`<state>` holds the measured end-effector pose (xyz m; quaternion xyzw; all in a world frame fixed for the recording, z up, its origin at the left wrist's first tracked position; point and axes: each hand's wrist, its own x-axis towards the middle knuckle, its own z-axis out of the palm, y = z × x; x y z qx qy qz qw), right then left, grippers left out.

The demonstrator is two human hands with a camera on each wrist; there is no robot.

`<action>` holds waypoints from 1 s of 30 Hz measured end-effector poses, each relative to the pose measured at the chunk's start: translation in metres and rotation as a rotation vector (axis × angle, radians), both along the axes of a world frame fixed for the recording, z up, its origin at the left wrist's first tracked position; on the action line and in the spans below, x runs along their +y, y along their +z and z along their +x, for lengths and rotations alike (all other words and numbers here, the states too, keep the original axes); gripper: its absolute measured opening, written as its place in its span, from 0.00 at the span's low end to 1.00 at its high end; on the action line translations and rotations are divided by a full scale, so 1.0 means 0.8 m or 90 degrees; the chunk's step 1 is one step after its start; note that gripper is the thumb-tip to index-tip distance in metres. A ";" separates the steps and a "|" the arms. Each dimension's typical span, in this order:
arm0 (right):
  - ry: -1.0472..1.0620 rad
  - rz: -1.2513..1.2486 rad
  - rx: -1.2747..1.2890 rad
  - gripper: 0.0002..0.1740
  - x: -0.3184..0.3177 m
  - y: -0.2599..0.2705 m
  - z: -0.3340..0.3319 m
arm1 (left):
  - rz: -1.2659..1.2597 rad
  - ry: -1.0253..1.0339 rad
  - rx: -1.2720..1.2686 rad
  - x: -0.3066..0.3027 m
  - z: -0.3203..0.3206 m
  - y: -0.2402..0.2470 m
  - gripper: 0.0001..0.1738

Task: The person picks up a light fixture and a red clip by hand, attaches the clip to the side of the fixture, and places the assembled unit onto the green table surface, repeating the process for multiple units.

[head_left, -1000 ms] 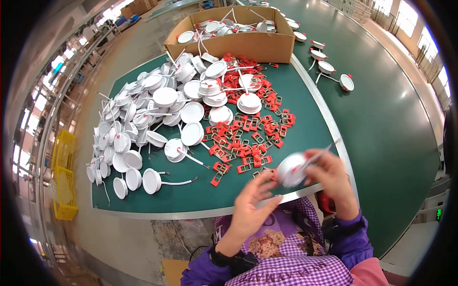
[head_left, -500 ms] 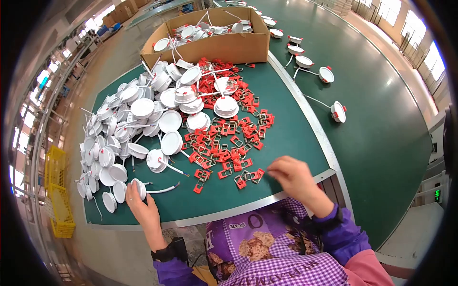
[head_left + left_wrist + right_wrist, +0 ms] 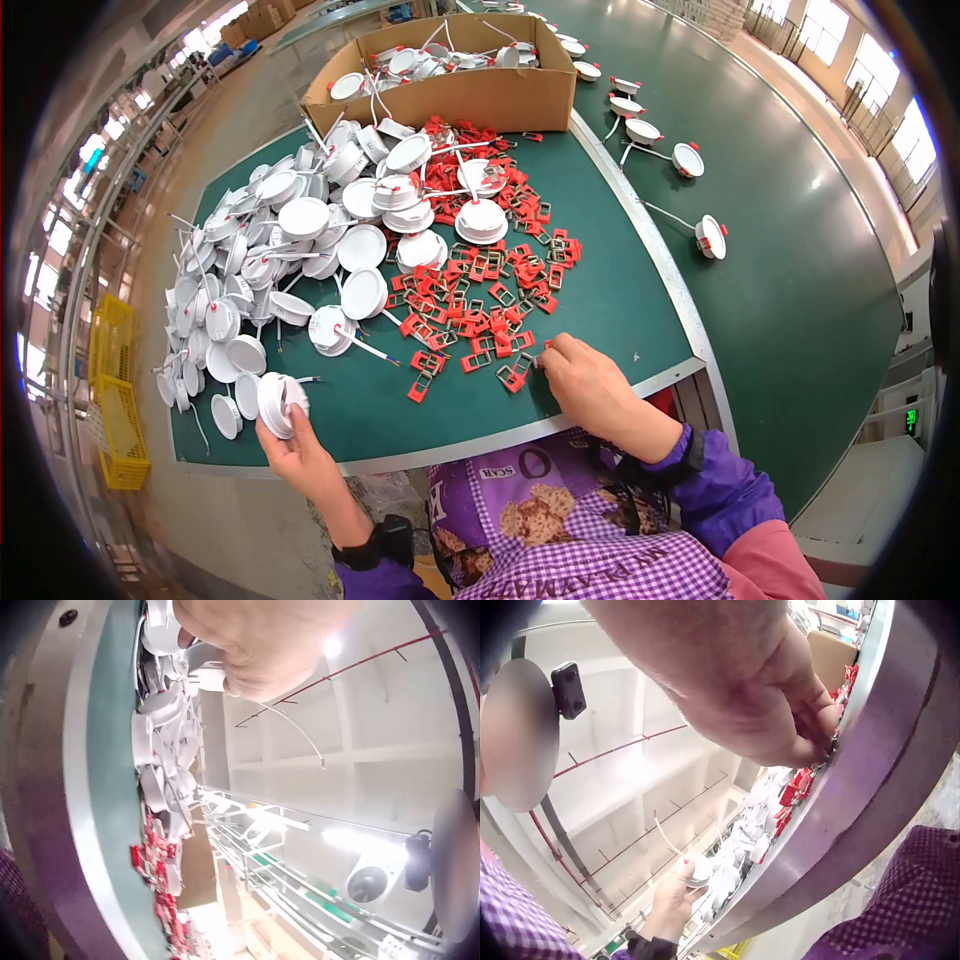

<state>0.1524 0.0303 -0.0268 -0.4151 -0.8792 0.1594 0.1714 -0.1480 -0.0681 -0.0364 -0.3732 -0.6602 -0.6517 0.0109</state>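
Note:
Near the table's front left, my left hand [image 3: 302,462] grips a round white downlight [image 3: 276,405] by its rim, raised and tilted. Its white cable [image 3: 296,727] trails free in the left wrist view. At the front of the clip pile, my right hand [image 3: 590,385] has thumb and fingers pinched together down at the tabletop. They pinch a red spring clip [image 3: 547,344], mostly hidden by the fingers. Loose red clips with metal loops [image 3: 490,320] lie just left of that hand. A heap of white downlights [image 3: 300,220] covers the table's left side.
A cardboard box [image 3: 470,105] holding more downlights stands at the back of the green table [image 3: 640,300]. To the right runs a green conveyor [image 3: 790,300] carrying downlights with red clips, such as one [image 3: 710,237] nearby. Yellow crates [image 3: 120,430] stand at left.
A downlight with red clips went from my hands onto the conveyor. My left hand moved left and lifted another downlight from the table; the right hand came down at the clips.

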 end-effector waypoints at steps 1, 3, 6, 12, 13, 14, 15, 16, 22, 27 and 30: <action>0.001 0.002 0.000 0.09 0.002 0.004 0.001 | 0.002 0.001 0.000 0.001 0.013 0.010 0.18; -0.016 -0.044 0.014 0.08 0.003 0.015 0.001 | 0.020 -0.130 -0.376 0.001 0.050 0.030 0.18; -0.028 0.027 0.018 0.08 0.006 0.003 0.001 | -0.004 -0.407 -0.578 0.001 0.093 0.027 0.19; -0.169 -0.048 0.227 0.07 0.003 0.016 0.014 | -0.099 -0.563 -0.705 0.016 0.165 0.022 0.19; -0.171 -0.047 0.225 0.07 0.000 0.023 0.016 | -0.127 -0.575 -0.724 0.017 0.171 0.020 0.19; -0.179 -0.180 0.326 0.06 -0.004 0.032 0.016 | -0.127 -0.579 -0.726 0.019 0.177 0.017 0.19; -0.185 -0.314 0.427 0.06 -0.008 0.037 0.018 | -0.137 -0.598 -0.733 0.021 0.183 0.012 0.19; -0.174 -0.411 0.533 0.06 -0.012 0.025 0.019 | -0.147 -0.616 -0.740 0.023 0.187 0.009 0.19; -0.159 -0.570 0.690 0.05 -0.019 0.025 0.019 | -0.084 -0.673 -0.843 0.031 0.193 0.011 0.22; -0.125 -0.629 0.673 0.05 -0.017 0.027 0.024 | -0.109 -0.686 -0.821 0.030 0.187 0.007 0.23; -0.134 -0.645 0.593 0.07 -0.014 0.038 0.026 | -0.126 -0.681 -0.803 0.030 0.187 0.011 0.24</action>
